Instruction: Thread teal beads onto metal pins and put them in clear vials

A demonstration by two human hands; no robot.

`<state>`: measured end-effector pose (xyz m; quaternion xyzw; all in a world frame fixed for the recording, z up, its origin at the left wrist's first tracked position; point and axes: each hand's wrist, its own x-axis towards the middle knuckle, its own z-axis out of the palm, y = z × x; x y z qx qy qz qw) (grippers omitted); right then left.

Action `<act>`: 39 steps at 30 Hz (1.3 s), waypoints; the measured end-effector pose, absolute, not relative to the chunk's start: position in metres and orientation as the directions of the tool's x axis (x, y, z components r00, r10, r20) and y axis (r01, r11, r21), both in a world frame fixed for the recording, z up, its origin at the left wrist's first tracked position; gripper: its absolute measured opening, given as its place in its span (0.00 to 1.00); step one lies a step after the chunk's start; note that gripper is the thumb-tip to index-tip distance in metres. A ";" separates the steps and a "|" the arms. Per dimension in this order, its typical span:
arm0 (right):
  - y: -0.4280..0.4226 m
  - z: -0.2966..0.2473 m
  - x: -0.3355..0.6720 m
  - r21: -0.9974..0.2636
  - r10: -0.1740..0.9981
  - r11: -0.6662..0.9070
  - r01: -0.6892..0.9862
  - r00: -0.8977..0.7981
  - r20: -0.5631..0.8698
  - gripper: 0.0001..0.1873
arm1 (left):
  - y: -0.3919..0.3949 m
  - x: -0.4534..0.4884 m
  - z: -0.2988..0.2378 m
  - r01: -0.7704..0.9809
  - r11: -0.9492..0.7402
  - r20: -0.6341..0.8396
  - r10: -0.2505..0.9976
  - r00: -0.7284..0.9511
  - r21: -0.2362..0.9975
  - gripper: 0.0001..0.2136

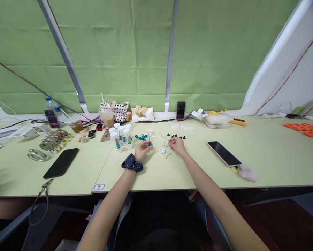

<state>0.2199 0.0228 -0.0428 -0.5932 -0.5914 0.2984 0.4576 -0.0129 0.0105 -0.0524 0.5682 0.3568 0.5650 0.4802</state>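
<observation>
The left hand [143,150] is at the front of the worktop [120,177], near the middle of the picture. It has a dark blue hair tie with white dots [132,163] on the wrist. Its fingers [147,146] pinch together on a small blue bead [150,143]. The right hand [177,145] is just beside it, with its fingers curled down near thin bent wires [165,155]. I cannot tell if it holds one. A small white round piece [162,150] lies between the hands.

Just past the left hand, a loose bunch of blue and green beads [141,137] sits on the worktop. To the left of them stand clear plastic tubes [123,136] with white caps. Some caps are on top, and one white cap [119,150] seems to sit low by a tube. There are blue or green bits at the bottom of the tubes. Past the right hand is a row of little black pegs [176,136], and behind them are small white discs [182,127].

A phone [223,153] lies to the right, and a black phone [61,162] lies to the left. Farther back on the left is a clear cup of brown drink [106,116]. A plastic bag of something white [216,119] is at the back on the right. Orange pieces [303,127] are at the far right. A green blind [106,52] fills the top of the picture.
</observation>
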 end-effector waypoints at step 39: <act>0.034 -0.008 0.173 -0.888 0.941 0.338 0.312 -0.094 0.325 0.07 | 0.005 -0.017 -0.042 -0.419 -0.055 0.130 0.980 0.152 0.906 0.18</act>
